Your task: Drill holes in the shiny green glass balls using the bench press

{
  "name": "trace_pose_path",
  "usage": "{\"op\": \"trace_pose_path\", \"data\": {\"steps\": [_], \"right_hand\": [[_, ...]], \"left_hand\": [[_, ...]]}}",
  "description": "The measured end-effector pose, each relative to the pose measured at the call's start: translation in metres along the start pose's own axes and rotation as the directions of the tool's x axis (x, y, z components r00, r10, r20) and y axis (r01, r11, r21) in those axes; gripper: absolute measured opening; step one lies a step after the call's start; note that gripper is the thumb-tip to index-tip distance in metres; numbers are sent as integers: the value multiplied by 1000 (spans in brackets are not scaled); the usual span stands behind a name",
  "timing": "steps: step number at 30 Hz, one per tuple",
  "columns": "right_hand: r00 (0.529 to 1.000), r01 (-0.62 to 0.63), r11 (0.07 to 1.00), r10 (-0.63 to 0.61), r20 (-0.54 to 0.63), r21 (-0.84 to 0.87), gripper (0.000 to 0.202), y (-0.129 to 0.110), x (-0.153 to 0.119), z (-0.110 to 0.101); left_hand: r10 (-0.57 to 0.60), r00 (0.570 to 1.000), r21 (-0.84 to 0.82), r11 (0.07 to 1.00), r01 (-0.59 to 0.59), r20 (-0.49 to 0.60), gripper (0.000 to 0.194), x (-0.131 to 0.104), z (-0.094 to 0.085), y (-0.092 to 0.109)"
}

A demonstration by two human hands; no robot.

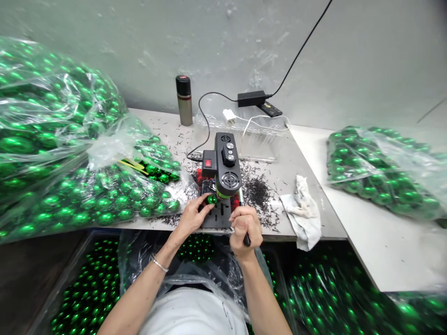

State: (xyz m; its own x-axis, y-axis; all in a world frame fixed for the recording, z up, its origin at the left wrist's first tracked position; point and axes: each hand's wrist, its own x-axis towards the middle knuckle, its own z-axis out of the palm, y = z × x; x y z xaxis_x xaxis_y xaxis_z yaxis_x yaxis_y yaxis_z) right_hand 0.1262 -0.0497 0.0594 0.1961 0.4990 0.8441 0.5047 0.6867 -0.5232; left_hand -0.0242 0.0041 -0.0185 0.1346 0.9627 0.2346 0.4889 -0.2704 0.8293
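While the left hand [191, 215] pinches a single green ball [212, 199] between thumb and fingertips and steadies it on the black base plate [217, 216], the small bench machine [225, 165] stands directly above it, so the ball sits right under the head where the tool meets it. The right hand [245, 226] is wrapped tight around the lever handle [243, 218] that juts from the machine's right side, fist closed, placed to work the head without letting go of the ball. Black shavings [256, 188] lie scattered about the machine's foot, thickest to its right. To the left, a big clear bag of green balls [70, 153] slumps open on the table [310, 218], its mouth near the holding hand, within easy reach. More green balls fill the bins [87, 288] below the table edge. A crumpled rag [303, 209] lies near the right hand, a flask [184, 100] stands back by the wall, and another bag [380, 172] sits well off on the right.
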Motion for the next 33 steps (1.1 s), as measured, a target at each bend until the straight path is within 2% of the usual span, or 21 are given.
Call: {"op": "trace_pose_path", "data": {"steps": [3, 7, 15, 18, 22, 33], "right_hand": [[1000, -4, 1000, 4, -5, -1, 26, 0, 0, 0], [1000, -7, 1000, 7, -5, 3, 26, -1, 1, 1], [1000, -14, 1000, 14, 8, 2, 25, -3, 3, 0], [1000, -14, 1000, 14, 8, 3, 25, -3, 2, -1], [1000, -17, 1000, 17, 3, -10, 24, 0, -1, -1], [1000, -20, 999, 20, -2, -44, 25, 3, -7, -2]], "left_hand": [[-15, 999, -5, 1000, 15, 29, 34, 1, -2, 0], [22, 999, 40, 999, -23, 30, 34, 2, -1, 1], [215, 976, 178, 960, -219, 38, 32, -2, 6, 8], [265, 964, 178, 947, -267, 39, 32, -3, 7, 9], [257, 966, 137, 957, -256, 9, 30, -2, 8, 6], [176, 984, 78, 981, -176, 8, 31, -1, 10, 4]]}}
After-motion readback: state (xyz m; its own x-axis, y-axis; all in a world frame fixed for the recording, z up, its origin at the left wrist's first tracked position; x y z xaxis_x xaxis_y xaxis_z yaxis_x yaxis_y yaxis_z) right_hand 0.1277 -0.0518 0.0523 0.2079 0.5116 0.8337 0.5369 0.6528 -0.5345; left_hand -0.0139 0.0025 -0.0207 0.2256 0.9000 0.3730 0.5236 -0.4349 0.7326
